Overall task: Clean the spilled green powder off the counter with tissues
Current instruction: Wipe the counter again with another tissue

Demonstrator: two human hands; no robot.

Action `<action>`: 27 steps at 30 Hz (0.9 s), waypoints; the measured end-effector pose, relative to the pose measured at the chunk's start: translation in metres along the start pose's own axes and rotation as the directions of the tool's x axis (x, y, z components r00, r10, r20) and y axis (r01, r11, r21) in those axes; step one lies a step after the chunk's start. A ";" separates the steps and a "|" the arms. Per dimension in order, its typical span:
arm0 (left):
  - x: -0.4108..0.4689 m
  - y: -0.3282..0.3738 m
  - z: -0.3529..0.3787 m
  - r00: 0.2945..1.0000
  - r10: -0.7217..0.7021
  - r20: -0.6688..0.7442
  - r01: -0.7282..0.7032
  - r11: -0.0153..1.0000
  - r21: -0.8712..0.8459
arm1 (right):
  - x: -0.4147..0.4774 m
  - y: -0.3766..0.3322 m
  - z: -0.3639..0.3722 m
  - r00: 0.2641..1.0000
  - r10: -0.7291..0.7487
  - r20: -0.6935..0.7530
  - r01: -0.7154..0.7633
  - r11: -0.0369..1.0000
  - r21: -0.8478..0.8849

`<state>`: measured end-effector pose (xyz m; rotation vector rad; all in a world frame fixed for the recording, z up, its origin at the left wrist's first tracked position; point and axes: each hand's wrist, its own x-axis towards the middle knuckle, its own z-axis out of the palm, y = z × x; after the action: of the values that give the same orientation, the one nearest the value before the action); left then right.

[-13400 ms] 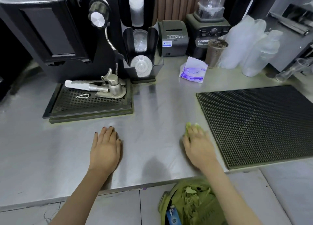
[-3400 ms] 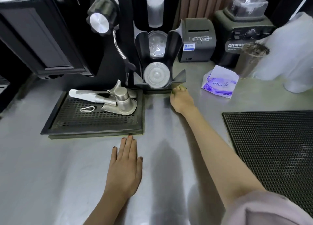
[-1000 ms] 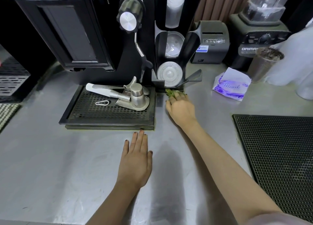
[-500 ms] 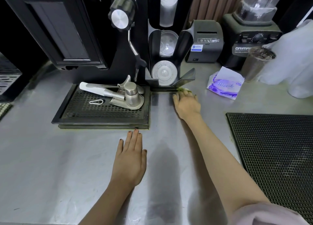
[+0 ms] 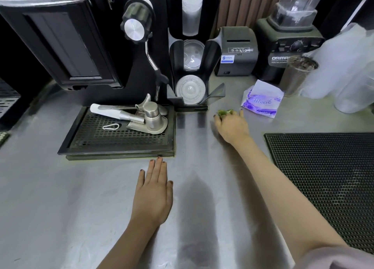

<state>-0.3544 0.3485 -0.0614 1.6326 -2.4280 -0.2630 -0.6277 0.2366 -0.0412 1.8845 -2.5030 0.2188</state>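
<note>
Wiping counter (image 5: 60, 198), upper centre | my right hand (image 5: 232, 128) grips green-stained tissue (image 5: 223, 113) | left hand (image 5: 153, 194) flat, empty | nearly clean, I judge

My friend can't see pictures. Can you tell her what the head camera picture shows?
A person's right hand holds a green-stained tissue against a steel counter, between a black lid holder and a purple tissue pack. The left hand lies flat on the counter near a black drip tray.
</note>
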 end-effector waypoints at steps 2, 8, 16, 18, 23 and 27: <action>0.000 0.000 0.000 1.000 0.000 0.001 0.000 1.000 0.002 | 0.003 0.000 -0.004 0.998 -0.038 -0.056 0.039 0.999 0.022; 0.001 0.001 0.000 1.000 0.000 0.003 0.000 1.000 0.007 | -0.003 -0.003 0.009 0.996 -0.081 0.024 0.078 0.990 0.120; 0.001 0.000 0.000 1.000 -0.006 0.018 0.006 1.000 0.001 | -0.074 0.004 -0.014 0.979 -0.186 0.083 0.175 0.977 0.121; 0.001 0.000 0.000 1.000 -0.011 0.023 0.011 1.000 0.004 | -0.091 0.010 -0.023 0.974 -0.207 0.093 0.184 0.960 0.213; 0.001 0.002 -0.003 0.999 -0.020 0.046 0.018 0.999 0.027 | -0.085 0.013 -0.021 0.986 -0.150 0.077 0.129 0.963 0.235; 0.000 0.003 -0.004 0.998 -0.023 0.055 0.022 0.999 0.031 | -0.078 0.006 -0.008 0.990 -0.139 -0.026 0.141 0.975 0.174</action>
<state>-0.3557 0.3491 -0.0565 1.6883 -2.4672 -0.2793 -0.6120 0.3140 -0.0410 2.1047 -2.3999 0.4632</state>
